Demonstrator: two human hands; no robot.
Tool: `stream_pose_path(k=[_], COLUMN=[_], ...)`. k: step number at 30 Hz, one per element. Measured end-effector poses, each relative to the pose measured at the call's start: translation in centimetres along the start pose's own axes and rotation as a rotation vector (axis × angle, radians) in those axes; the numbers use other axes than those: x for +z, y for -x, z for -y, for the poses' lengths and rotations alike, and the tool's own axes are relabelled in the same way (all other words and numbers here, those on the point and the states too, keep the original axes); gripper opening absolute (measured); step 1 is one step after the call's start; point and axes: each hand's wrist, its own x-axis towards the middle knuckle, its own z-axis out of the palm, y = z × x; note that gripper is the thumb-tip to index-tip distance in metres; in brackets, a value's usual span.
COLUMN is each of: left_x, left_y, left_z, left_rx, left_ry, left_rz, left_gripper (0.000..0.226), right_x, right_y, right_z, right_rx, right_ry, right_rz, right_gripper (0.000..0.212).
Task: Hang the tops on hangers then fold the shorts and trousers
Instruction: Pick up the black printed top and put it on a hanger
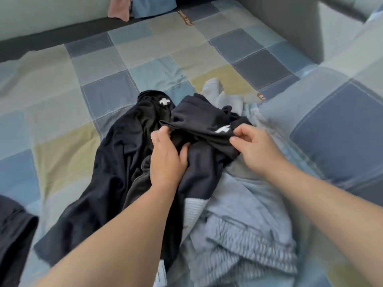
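A heap of clothes lies on the checked bedspread. On top is a dark navy garment with a white logo. My left hand grips its left edge, fingers curled into the cloth. My right hand pinches its right edge beside the logo. To the left a black garment with a white cross mark spreads toward the near edge. Under both lies a light blue-grey garment with a gathered elastic waistband. No hanger is in view.
A pillow in the same checked cloth sits at the right. Another dark garment lies at the near left edge. Pink and blue clothes hang at the far side by the pale wall. The left and far parts of the bedspread are bare.
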Motion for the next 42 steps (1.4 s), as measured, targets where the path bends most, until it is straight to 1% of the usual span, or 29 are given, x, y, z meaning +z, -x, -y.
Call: stream_pose_path(k=[2,4,5,6,7,8,9,11,13,15,18,19,21,23,24,27,30,31,33,34,36,38,39,41,42], left_x=[-1.4,-3.2,-4.3,-5.5,-6.8,-8.2,-9.7,-12.9,-16.6,-20.4,-26.0,-28.0,-31.9,-35.7,-37.4,-41.9,-44.5,-45.1,-46.0,-46.2,-46.6,-47.0,-47.3,-47.7,-47.8], left_y=[4.0,7.5,9.0,10.7,12.4,14.3,16.3,20.6,24.5,27.4,30.6,31.5,33.5,34.7,35.2,35.8,36.0,35.9,35.4,35.1,34.4,33.7,33.3,32.8,32.7], left_z=[-0.7,-1.6,-2.0,-2.4,-3.0,-3.5,-4.0,-5.4,-7.1,-9.1,-11.8,-12.4,-13.5,-14.1,-14.2,-14.4,-14.9,-15.2,-16.0,-16.6,-17.9,-20.3,-21.7,-24.9,-26.5], left_rx=[-0.111,-0.188,-0.198,-0.193,-0.185,-0.195,-0.228,-0.286,-0.283,-0.285,-0.315,-0.315,-0.302,-0.284,-0.276,-0.188,-0.072,-0.060,-0.046,-0.027,0.007,0.068,0.115,0.227,0.298], left_ry=[0.098,0.148,0.165,0.166,0.156,0.139,0.130,0.091,0.030,0.017,-0.047,-0.069,-0.091,-0.107,-0.126,-0.165,-0.171,-0.152,-0.106,-0.088,-0.063,-0.029,-0.003,0.030,0.036], left_rz=[-0.020,0.009,0.045,0.086,0.127,0.163,0.195,0.264,0.357,0.466,0.560,0.573,0.603,0.650,0.682,0.788,0.943,0.973,0.991,0.964,0.858,0.765,0.754,0.791,0.819], left_gripper=[0.069,0.080,0.077,0.066,0.049,0.033,0.023,0.021,0.017,0.011,0.014,0.014,0.014,0.016,0.018,0.022,0.022,0.022,0.008,0.014,0.042,0.068,0.079,0.088,0.085], right_x=[0.1,0.4,0.6,0.6,0.4,0.2,-0.2,-1.1,-2.0,-2.8,-3.4,-3.6,-4.1,-4.1,-4.0,-3.2,-3.0,-3.0,-3.3,-3.5,-4.2,-5.5,-6.4,-8.3,-9.2], right_y=[3.9,8.1,10.3,12.4,14.6,16.7,18.8,22.7,26.2,29.3,33.1,34.3,36.7,39.3,40.6,44.4,47.7,48.6,50.1,50.8,52.2,53.5,54.2,55.7,56.5], right_z=[0.2,0.5,0.6,0.7,1.0,1.4,2.0,3.9,6.6,10.1,15.7,17.5,20.5,23.2,24.5,28.2,31.4,32.3,34.1,34.8,36.0,37.0,37.4,37.8,37.8], right_rx=[0.017,0.056,0.089,0.134,0.183,0.231,0.276,0.362,0.430,0.483,0.607,0.652,0.708,0.739,0.742,0.657,0.497,0.418,0.255,0.192,0.109,0.048,0.025,-0.021,-0.043], right_ry=[-0.078,-0.144,-0.192,-0.250,-0.308,-0.356,-0.390,-0.457,-0.543,-0.618,-0.732,-0.735,-0.677,-0.614,-0.585,-0.506,-0.389,-0.315,-0.107,-0.023,0.061,0.059,0.038,0.021,0.015], right_rz=[0.015,-0.003,-0.021,-0.041,-0.063,-0.080,-0.090,-0.101,-0.100,-0.085,-0.044,-0.022,0.064,0.122,0.123,0.081,0.103,0.110,0.095,0.090,0.092,0.098,0.108,0.129,0.133], right_gripper=[0.017,0.017,0.016,0.014,0.013,0.012,0.012,0.013,0.015,0.019,0.026,0.022,0.006,0.010,0.012,0.015,0.012,0.012,0.011,0.012,0.015,0.017,0.016,0.013,0.013])
